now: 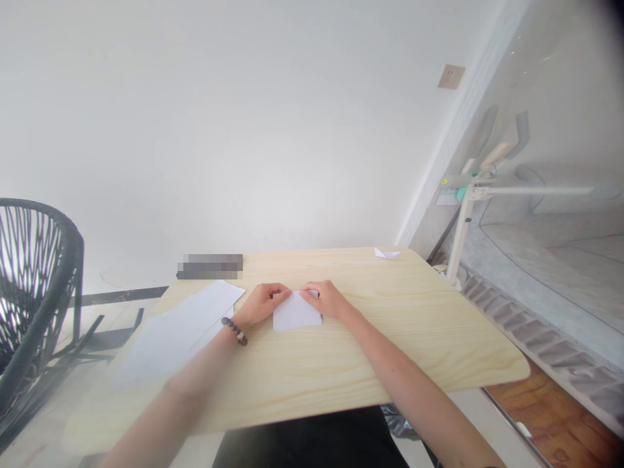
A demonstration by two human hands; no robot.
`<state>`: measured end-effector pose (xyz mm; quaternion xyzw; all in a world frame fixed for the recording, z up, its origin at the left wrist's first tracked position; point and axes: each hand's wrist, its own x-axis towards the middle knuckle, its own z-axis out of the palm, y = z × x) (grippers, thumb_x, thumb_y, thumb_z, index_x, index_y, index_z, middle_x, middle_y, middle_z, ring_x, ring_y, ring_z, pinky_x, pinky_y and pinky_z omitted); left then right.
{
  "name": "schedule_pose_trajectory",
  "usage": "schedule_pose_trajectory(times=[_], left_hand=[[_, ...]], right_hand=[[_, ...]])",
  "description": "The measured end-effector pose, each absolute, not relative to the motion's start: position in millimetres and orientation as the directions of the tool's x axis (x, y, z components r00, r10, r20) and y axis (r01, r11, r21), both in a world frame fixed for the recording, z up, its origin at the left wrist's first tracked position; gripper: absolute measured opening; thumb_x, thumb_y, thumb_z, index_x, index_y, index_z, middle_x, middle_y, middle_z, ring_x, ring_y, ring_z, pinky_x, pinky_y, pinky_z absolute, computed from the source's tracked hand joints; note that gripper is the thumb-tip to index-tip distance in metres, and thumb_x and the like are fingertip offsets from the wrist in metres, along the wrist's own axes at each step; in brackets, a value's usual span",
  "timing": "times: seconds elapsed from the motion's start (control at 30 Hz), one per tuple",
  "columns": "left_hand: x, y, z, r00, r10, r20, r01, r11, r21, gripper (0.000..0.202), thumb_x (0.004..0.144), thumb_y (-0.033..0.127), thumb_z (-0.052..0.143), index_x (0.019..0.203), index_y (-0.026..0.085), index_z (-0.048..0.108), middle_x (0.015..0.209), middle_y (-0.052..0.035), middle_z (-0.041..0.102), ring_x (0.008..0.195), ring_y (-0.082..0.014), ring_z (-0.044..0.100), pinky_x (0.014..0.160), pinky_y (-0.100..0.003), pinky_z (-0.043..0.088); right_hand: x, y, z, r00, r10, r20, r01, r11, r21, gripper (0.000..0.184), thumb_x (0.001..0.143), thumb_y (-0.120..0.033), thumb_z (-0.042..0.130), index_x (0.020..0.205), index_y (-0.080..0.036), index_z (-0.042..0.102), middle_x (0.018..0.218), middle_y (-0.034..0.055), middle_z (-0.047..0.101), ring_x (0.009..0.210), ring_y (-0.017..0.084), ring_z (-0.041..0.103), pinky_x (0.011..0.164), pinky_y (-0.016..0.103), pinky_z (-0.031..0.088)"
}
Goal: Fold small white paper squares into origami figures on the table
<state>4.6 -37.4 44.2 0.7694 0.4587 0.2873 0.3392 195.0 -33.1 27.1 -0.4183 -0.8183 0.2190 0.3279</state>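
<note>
- White paper piece [296,314] lies between the two hands and mostly on the near side of their fingertips, on the table [414,344].
- Its longer axis runs crosswise, from the left-hand side to the right-hand side; its far edge is the one at the fingertips.
- Left hand [263,303] grips that far edge between thumb and fingers, coming in from the left.
- Right hand [327,299] grips the same edge from the right; the two thumb tips point toward each other, near the edge's middle, with a narrow gap between them.
- Neither hand is clearly nearer: both touch the piece. How many layers it has, I cannot tell.
- Loose white sheets [180,325] lie left of the left hand, reaching in behind the left forearm.
- Small folded paper [387,254] sits beyond the right hand and to its right, well apart from it.
</note>
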Motion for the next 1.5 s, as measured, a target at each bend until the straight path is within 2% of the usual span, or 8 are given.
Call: schedule_pose_trajectory(times=[0.13, 0.27, 0.4, 0.63, 0.83, 0.97, 1.1, 1.5], left_hand=[[4.6, -37.1, 43.2, 0.428, 0.891, 0.152, 0.524, -0.382, 0.762, 0.036, 0.075, 0.042, 0.036, 0.075, 0.015, 0.059, 0.07, -0.002, 0.061, 0.062, -0.014, 0.051, 0.053, -0.021, 0.037], [3.8, -35.7, 42.3, 0.429, 0.885, 0.182, 0.543, -0.414, 0.73, 0.037, 0.076, 0.042, 0.035, 0.075, 0.015, 0.059, 0.069, -0.0017, 0.06, 0.061, -0.0139, 0.05, 0.053, -0.021, 0.036], [3.8, -34.8, 42.6, 0.428, 0.88, 0.204, 0.553, -0.434, 0.711, 0.037, 0.076, 0.042, 0.034, 0.073, 0.015, 0.059, 0.067, -0.0014, 0.059, 0.059, -0.0133, 0.049, 0.053, -0.022, 0.035], [3.0, -31.8, 40.6, 0.412, 0.893, 0.181, 0.579, -0.41, 0.704, 0.037, 0.077, 0.042, 0.034, 0.076, 0.015, 0.059, 0.067, -0.0011, 0.059, 0.059, -0.013, 0.048, 0.052, -0.021, 0.035], [3.4, -31.6, 40.1, 0.406, 0.903, 0.142, 0.597, -0.38, 0.707, 0.04, 0.076, 0.044, 0.033, 0.078, 0.015, 0.06, 0.067, -0.0015, 0.06, 0.058, -0.0132, 0.049, 0.052, -0.022, 0.035], [3.0, -32.5, 41.3, 0.397, 0.909, 0.129, 0.606, -0.364, 0.707, 0.04, 0.076, 0.045, 0.033, 0.079, 0.015, 0.06, 0.069, -0.0017, 0.06, 0.06, -0.0138, 0.05, 0.053, -0.022, 0.036], [1.8, -32.5, 41.1, 0.429, 0.893, 0.137, 0.584, -0.389, 0.713, 0.039, 0.077, 0.044, 0.034, 0.08, 0.015, 0.06, 0.074, -0.0019, 0.061, 0.065, -0.0146, 0.052, 0.056, -0.022, 0.038], [-0.9, -27.3, 36.6, 0.477, 0.867, 0.141, 0.446, -0.377, 0.811, 0.037, 0.078, 0.037, 0.033, 0.094, 0.014, 0.057, 0.09, -0.0052, 0.061, 0.076, -0.0164, 0.055, 0.066, -0.026, 0.043]], right_hand=[[192.2, -32.3, 26.1, -0.432, 0.826, 0.362, 0.549, 0.559, -0.621, 0.023, 0.077, -0.028, 0.041, 0.076, -0.016, 0.062, 0.07, 0.0003, 0.061, 0.056, 0.008, 0.047, 0.052, 0.018, 0.032], [197.4, -25.9, 23.3, -0.391, 0.856, 0.338, 0.59, 0.516, -0.621, 0.023, 0.076, -0.028, 0.042, 0.072, -0.015, 0.061, 0.06, -0.0007, 0.058, 0.05, 0.007, 0.044, 0.05, 0.018, 0.031], [204.0, -22.6, 22.8, -0.404, 0.862, 0.307, 0.584, 0.501, -0.639, 0.023, 0.077, -0.025, 0.04, 0.072, -0.015, 0.06, 0.062, -0.0007, 0.058, 0.054, 0.007, 0.046, 0.051, 0.018, 0.032], [208.3, -24.1, 30.6, -0.486, 0.842, 0.233, 0.497, 0.486, -0.719, 0.027, 0.077, -0.017, 0.035, 0.088, -0.017, 0.06, 0.084, 0.0016, 0.061, 0.072, 0.011, 0.052, 0.063, 0.02, 0.036], [210.1, -22.6, 28.8, -0.448, 0.869, 0.211, 0.492, 0.436, -0.753, 0.031, 0.077, -0.015, 0.031, 0.097, -0.018, 0.055, 0.093, 0.0025, 0.058, 0.08, 0.011, 0.051, 0.07, 0.023, 0.036], [209.1, -23.6, 25.8, -0.431, 0.875, 0.22, 0.477, 0.428, -0.768, 0.028, 0.079, -0.021, 0.032, 0.096, -0.018, 0.055, 0.085, 0.0016, 0.059, 0.072, 0.011, 0.051, 0.065, 0.022, 0.037], [205.7, -24.5, 22.6, -0.451, 0.859, 0.242, 0.494, 0.467, -0.733, 0.026, 0.079, -0.031, 0.037, 0.084, -0.016, 0.058, 0.076, 0.0017, 0.059, 0.065, 0.011, 0.049, 0.058, 0.021, 0.035], [203.7, -19.5, 21.3, -0.4, 0.856, 0.326, 0.523, 0.506, -0.686, 0.027, 0.08, -0.032, 0.036, 0.081, -0.015, 0.058, 0.07, 0.0006, 0.059, 0.06, 0.009, 0.048, 0.055, 0.019, 0.033]])
